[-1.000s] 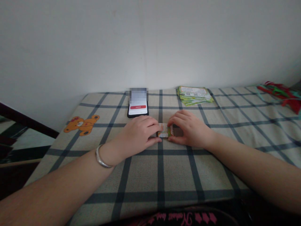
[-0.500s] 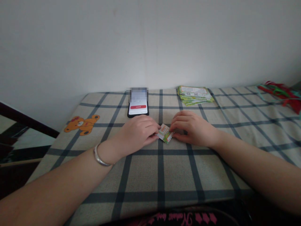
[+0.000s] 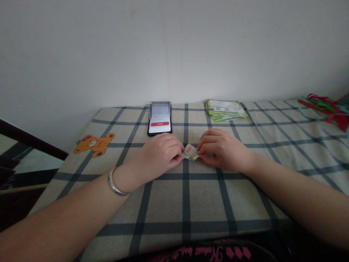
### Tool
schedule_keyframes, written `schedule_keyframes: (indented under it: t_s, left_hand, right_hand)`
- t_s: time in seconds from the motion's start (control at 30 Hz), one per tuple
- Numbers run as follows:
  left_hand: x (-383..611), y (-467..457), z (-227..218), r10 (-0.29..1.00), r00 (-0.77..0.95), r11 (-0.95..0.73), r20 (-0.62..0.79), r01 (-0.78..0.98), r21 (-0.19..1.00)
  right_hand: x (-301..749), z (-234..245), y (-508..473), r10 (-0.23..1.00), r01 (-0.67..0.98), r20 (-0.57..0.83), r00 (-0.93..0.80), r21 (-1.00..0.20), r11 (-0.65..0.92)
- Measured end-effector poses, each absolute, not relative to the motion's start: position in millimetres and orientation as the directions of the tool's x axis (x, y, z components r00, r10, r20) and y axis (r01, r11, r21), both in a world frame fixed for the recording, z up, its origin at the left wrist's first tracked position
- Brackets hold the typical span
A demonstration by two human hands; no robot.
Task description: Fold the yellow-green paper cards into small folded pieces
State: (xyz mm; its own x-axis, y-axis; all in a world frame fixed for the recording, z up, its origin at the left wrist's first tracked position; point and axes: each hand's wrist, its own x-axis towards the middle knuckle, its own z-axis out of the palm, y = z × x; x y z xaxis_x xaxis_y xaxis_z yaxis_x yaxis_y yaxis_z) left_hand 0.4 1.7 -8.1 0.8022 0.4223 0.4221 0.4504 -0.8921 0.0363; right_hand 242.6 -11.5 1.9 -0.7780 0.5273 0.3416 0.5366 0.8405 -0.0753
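Observation:
A small folded paper card, printed in green, orange and white, lies on the checked tablecloth. My left hand and my right hand hold it from either side, fingertips on its opposite ends. Parts of the card's ends are hidden by my fingers. A silver bangle circles my left wrist.
Beyond my hands, a black phone leans with a red button on its screen. A stack of green printed cards lies at the far edge. Red and green ribbons sit far right, and a teddy bear print marks the cloth.
The card has turned between my fingertips and now looks smaller and flatter. My hands have closed in slightly around it.

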Motion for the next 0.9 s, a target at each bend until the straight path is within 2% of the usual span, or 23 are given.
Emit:
schedule_keyframes:
  t_s: [0.23, 0.4, 0.57, 0.9]
  left_hand:
    - [3.8, -4.9, -4.8, 0.491, 0.774, -0.848, 0.4, 0.53, 0.015]
    - [6.8, -8.9, -3.0, 0.573, 0.73, -0.801, 0.373, 0.595, 0.066]
    - [9.1, -13.7, -1.8, 0.65, 0.674, -0.743, 0.351, 0.66, 0.107]
    - [9.0, -9.0, -4.3, 0.701, 0.628, -0.707, 0.339, 0.674, 0.213]
  right_hand:
    - [238.9, 4.1, -14.1, 0.607, 0.597, 0.329, -0.723, -0.143, 0.789]
    - [234.7, 2.1, -15.5, 0.659, 0.658, 0.345, -0.669, -0.14, 0.74]
    - [233.3, 0.1, -17.1, 0.707, 0.695, 0.361, -0.608, -0.19, 0.694]
    - [232.6, 1.0, -18.2, 0.759, 0.739, 0.332, -0.56, -0.213, 0.639]
